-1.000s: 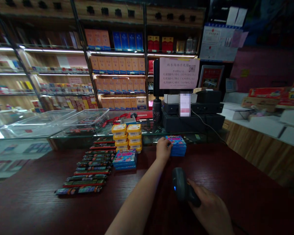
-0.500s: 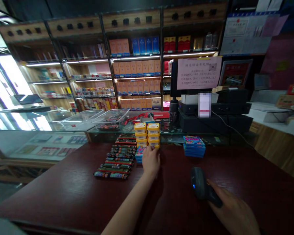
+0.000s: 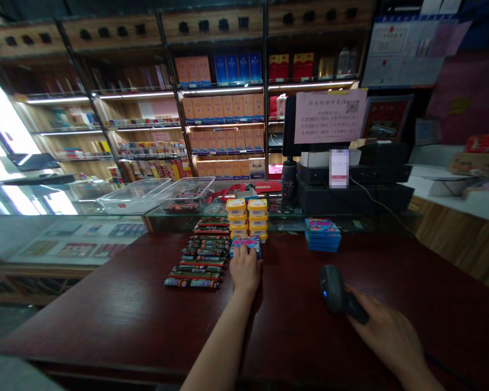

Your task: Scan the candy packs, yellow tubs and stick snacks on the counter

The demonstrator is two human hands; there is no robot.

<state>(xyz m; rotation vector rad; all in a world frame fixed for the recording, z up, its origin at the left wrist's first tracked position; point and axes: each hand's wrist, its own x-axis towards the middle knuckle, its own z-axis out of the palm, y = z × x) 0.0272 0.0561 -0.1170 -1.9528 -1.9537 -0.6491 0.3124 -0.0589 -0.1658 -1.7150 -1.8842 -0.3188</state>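
My left hand (image 3: pixel 245 267) rests on a small stack of blue, colourfully printed packets (image 3: pixel 245 243), its fingers bent over the top one. The hand covers much of the stack's near side. Just behind stand two columns of small yellow tubs (image 3: pixel 237 218) with pale lids. Long dark-wrapped sticks or pens (image 3: pixel 201 265) lie in a row to the left; their exact kind is unclear. My right hand (image 3: pixel 385 326) grips a black barcode scanner (image 3: pixel 337 293) by its handle, above the table. Farther back, a second stack of blue packets (image 3: pixel 323 234) sits beyond the scanner, apart from both hands.
The dark red table (image 3: pixel 118 320) meets a glass counter (image 3: pixel 187 214) at the back. Clear plastic bins (image 3: pixel 189 190) stand on that counter. A monitor with a pink paper sign (image 3: pixel 330 117) and black boxes (image 3: pixel 356 201) are at back right. Stocked shelves line the wall.
My left hand has shifted from the right edge of the near packet stack onto its front and top. My right hand still holds the scanner. The view has moved slightly.
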